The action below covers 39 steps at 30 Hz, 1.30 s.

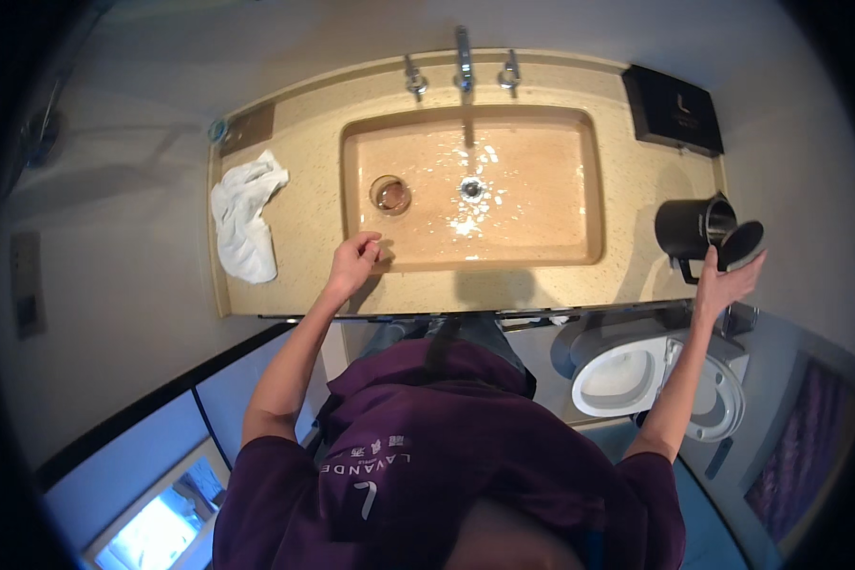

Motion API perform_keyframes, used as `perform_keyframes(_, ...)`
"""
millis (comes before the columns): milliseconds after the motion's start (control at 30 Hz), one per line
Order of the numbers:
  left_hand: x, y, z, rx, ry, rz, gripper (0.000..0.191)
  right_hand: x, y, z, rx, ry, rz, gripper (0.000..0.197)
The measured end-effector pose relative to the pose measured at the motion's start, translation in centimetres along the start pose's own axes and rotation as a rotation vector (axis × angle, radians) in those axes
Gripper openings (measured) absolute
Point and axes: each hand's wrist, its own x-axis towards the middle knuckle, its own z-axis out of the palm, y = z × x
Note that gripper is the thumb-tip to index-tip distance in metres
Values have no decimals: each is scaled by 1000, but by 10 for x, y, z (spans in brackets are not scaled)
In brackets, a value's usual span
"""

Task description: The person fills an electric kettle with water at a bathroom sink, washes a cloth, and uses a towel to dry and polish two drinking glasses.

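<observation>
At the right end of the counter, my right hand [732,281] grips the round dark lid [743,244] of a black kettle [680,228]. The kettle's mouth is uncovered, showing a metallic inside; its handle points toward me. My left hand [355,262] hovers by the front left rim of the sink [470,267], fingers curled; whether something small is between them I cannot tell. Inside the basin, a clear drinking glass [390,194] stands left of the metal drain [472,188]. Wet glints cover the basin floor.
A chrome faucet [463,60] with two handles rises behind the basin. A crumpled white cloth [244,221] lies on the left counter [306,235]. A black box [673,110] occupies the back right corner. Below right is a toilet [616,377] with its lid up.
</observation>
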Motion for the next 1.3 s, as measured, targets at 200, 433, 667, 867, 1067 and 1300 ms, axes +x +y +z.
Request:
perform_keyframes(200,9,-37,-39,151,326,46,25,24,24,44,-206,-378,-284,85)
perform_keyframes(433,1,-54,-91,220,543,93,23,18,47,76,-408,-377,-305,86)
perform_keyframes(667,7,-69,-159,561,813,260,33,15,41,80,-439,-398,-135,83)
perform_keyframes(867,43,-100,-199,725,832,32,70,9,15,68,-517,-316,-201,77)
perform_keyframes(1067,36,-93,-216,800,577,-173,68,-29,-114,48,52,-323,-528,45)
perform_keyframes(1300,61,-96,-298,566,244,-12,22,-138,-295,38,520,-714,-518,46)
